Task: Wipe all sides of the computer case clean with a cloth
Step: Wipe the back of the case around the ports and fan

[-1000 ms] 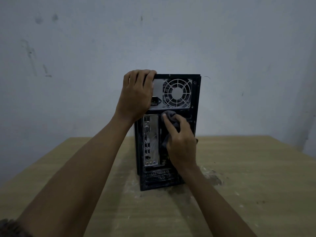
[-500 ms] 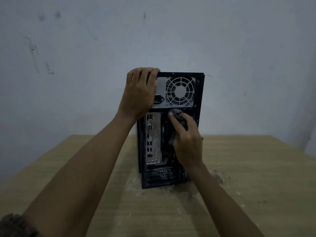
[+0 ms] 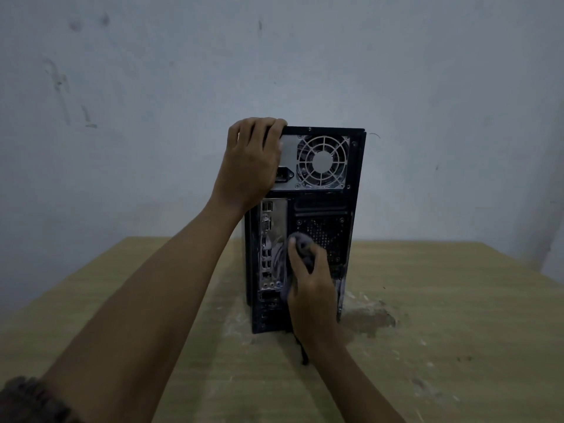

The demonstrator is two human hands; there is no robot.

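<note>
On the wooden table point(image 3: 442, 300), the right hand point(image 3: 311, 288) curls its fingers round a bunched grey cloth point(image 3: 303, 244) and presses it to the lower back panel of the computer case point(image 3: 323, 206), just beside the ports point(image 3: 268, 245). The case stands upright mid-table. Higher up, the left hand point(image 3: 250, 160) grips its top left corner, fingers hooked over the edge, with a pale wall point(image 3: 152, 87) behind.
</note>
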